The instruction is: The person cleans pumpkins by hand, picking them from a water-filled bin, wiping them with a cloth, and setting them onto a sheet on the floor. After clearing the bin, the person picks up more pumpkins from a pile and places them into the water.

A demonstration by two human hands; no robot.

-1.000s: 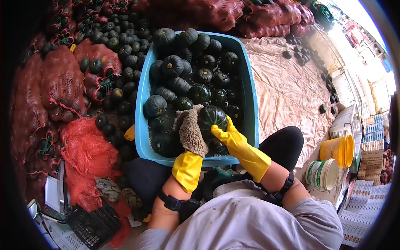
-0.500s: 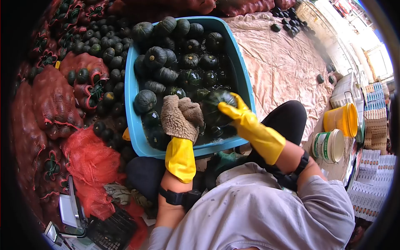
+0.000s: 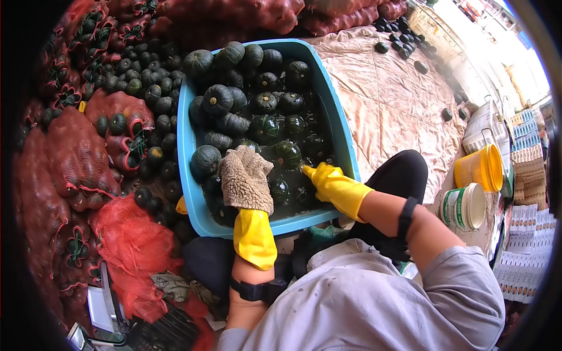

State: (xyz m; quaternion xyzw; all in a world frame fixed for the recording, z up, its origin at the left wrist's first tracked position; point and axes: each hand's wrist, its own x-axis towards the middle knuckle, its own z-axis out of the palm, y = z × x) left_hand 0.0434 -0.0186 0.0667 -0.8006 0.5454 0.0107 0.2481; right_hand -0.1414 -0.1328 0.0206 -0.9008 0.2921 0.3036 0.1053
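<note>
A blue tub [image 3: 349, 134] holds water and several dark green squashes [image 3: 218, 100], some heaped on its left side, others floating. My left hand [image 3: 246, 181], in a yellow glove with a brown fleecy cloth mitt over it, is over the near part of the tub; the mitt hides its fingers. My right hand [image 3: 335, 186], in a yellow rubber glove, is low at the tub's near right side with its fingers curled. Its index finger points towards the floating squashes. A wet squash [image 3: 287, 153] floats between the two hands.
Red mesh sacks [image 3: 76, 155] and loose squashes line the left. An empty red net [image 3: 132, 234] lies near my left knee. A beige sheet [image 3: 404, 111] spreads to the right, with squashes at its far end. A yellow bucket [image 3: 480, 168] and a white bucket [image 3: 462, 206] stand at the right.
The squash between my hands has been let go into the water. My right hand has moved down and right, away from it. The view has shifted slightly.
</note>
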